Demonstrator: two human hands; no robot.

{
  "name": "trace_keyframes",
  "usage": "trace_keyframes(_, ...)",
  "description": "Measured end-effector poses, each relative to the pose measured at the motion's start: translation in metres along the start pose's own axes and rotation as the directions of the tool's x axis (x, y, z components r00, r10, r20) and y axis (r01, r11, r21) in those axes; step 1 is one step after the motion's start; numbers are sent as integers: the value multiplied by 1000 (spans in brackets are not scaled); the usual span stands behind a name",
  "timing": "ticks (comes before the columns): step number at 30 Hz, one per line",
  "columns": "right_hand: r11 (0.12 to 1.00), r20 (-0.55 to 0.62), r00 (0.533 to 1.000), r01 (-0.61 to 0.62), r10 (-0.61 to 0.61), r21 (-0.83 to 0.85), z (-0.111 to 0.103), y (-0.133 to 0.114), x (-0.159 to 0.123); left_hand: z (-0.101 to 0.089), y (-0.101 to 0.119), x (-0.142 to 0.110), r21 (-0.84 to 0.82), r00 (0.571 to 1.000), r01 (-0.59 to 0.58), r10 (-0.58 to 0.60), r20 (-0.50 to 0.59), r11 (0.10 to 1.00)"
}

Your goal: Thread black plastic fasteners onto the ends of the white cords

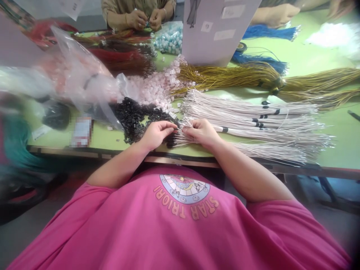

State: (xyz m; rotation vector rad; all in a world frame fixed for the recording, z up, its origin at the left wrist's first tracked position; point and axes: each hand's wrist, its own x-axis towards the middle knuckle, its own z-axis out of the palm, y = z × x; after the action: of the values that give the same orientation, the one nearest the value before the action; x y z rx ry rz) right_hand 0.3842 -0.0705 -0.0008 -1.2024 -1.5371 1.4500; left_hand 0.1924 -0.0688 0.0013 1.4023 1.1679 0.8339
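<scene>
My left hand (158, 134) is closed in a pinch at the edge of a pile of small black connector housings (131, 122). What sits between its thumb and forefinger is too small to make out. Just to the right, my right hand (203, 131) has thumb and fingers pressed together on white wires (182, 139), near their tipped ends. Behind the hand these wires run rightward in long bundles (270, 131), bound with black tape (225, 129). The fingertips of both hands are close together, with wire tips between them.
Pale pink connector housings (157, 88) lie heaped beyond the black ones. Yellow wire bundles (233, 77) cross the green table (345, 123) behind the white ones. A grey upright panel (213, 41) stands at the back. Plastic bags (84, 71) lie left; a co-worker's hands (146, 18) work opposite.
</scene>
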Motion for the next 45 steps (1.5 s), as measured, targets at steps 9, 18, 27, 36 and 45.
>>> trace_keyframes(9,994,21,1000,9,-7,-111,0,-3,-2,3,1,-1,173,995,-90,96,-22,981)
trace_keyframes(18,985,56,998,33,-24,-167,2,0,0,6,-5,1,370,959,-280,273,73,886)
trace_keyframes(27,995,-54,998,28,-34,-101,-6,1,2,-33,13,-16,664,875,-423,468,124,616)
trace_keyframes(36,995,-8,996,-92,92,-40,-6,2,1,-57,-10,-65,827,955,-295,115,274,478)
trace_keyframes(45,998,-11,1000,-29,29,-53,-2,-2,0,-46,-4,-45,803,973,-226,168,158,552)
